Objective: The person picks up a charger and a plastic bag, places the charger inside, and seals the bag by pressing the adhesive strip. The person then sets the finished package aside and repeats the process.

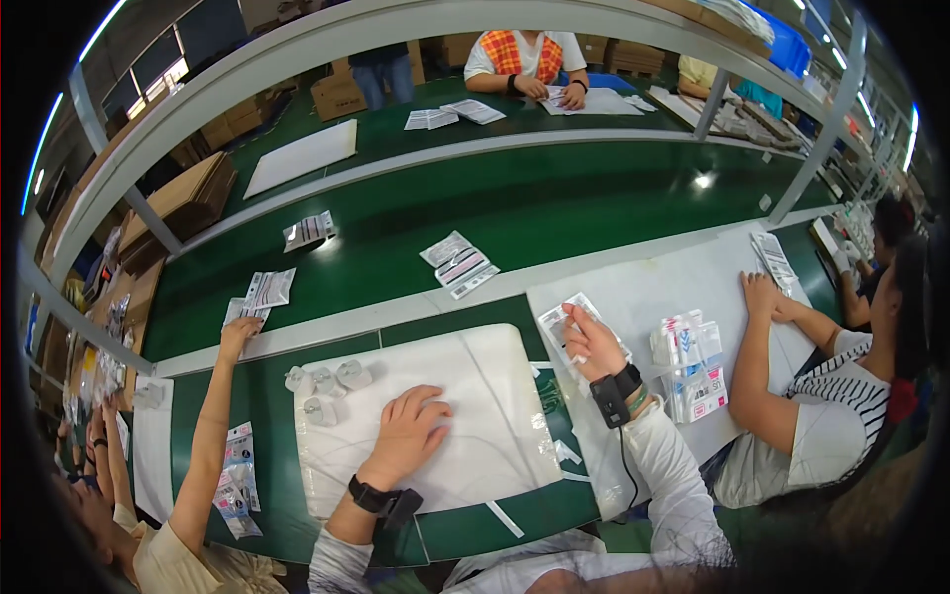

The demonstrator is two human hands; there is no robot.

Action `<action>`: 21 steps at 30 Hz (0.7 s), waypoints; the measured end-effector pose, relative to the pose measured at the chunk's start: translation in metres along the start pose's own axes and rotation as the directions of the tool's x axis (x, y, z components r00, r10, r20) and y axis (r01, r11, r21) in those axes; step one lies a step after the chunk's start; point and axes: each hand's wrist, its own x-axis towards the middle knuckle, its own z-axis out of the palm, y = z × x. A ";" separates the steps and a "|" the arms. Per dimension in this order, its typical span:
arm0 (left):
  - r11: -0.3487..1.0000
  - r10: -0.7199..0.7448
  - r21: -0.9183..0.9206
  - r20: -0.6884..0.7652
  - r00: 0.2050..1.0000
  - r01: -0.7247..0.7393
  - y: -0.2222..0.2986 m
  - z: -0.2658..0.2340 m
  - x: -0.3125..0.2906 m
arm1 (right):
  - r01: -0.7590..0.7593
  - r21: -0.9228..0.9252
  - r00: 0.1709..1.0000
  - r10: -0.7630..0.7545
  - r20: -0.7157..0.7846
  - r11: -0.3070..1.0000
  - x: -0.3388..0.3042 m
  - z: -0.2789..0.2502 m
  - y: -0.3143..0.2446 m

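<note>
The left hand point(404, 436) is open, palm down with its fingers loosely spread over a white mat point(475, 366), and a white strip point(505, 520) lies nearer the body, to its right. The right hand point(596, 348) has its fingers curled together over a flat printed pouch point(555, 324); whether they pinch it I cannot tell. That pouch lies beneath and just beyond the right hand, its long axis slanting so that one end points ahead and to the left, past the fingertips, while the other runs back to the right, partly hidden by the hand. Beside the right hand, to its right, stands a pile of packets point(690, 361), on a pale sheet point(633, 287). Ahead and left of the left hand, clear containers point(351, 374) cluster at the mat's corner. The surface point(445, 540) under all this is dark green. Farther ahead of both hands runs a green belt point(594, 188), where another pouch point(460, 264) slants much the same way. Co-workers sit to either side; beyond the belt, a person in an orange checked vest point(524, 64) handles papers, with cartons point(336, 96) behind and a pale frame point(346, 38) arching overhead.
</note>
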 end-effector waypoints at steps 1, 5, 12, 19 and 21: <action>0.999 0.033 0.028 0.036 0.999 -0.034 0.004 -0.008 0.003 | -0.011 0.028 1.000 0.012 -0.022 1.000 -0.003 0.001 0.002; 0.990 0.106 0.072 0.145 0.984 -0.117 0.018 -0.019 0.037 | -0.024 0.137 0.999 0.026 -0.019 0.990 -0.012 0.006 -0.005; 0.944 0.261 0.140 0.230 0.937 -0.298 0.061 0.038 0.132 | 0.008 0.245 0.999 -0.016 0.029 0.969 -0.014 0.002 0.005; 0.910 0.137 0.313 0.391 0.910 -0.272 0.069 0.072 0.158 | 0.016 0.245 0.999 -0.008 -0.037 0.969 -0.015 0.003 0.006; 0.895 0.147 0.336 0.398 0.906 -0.293 0.066 0.074 0.158 | 0.016 0.253 0.998 0.000 -0.061 0.967 -0.013 0.006 0.007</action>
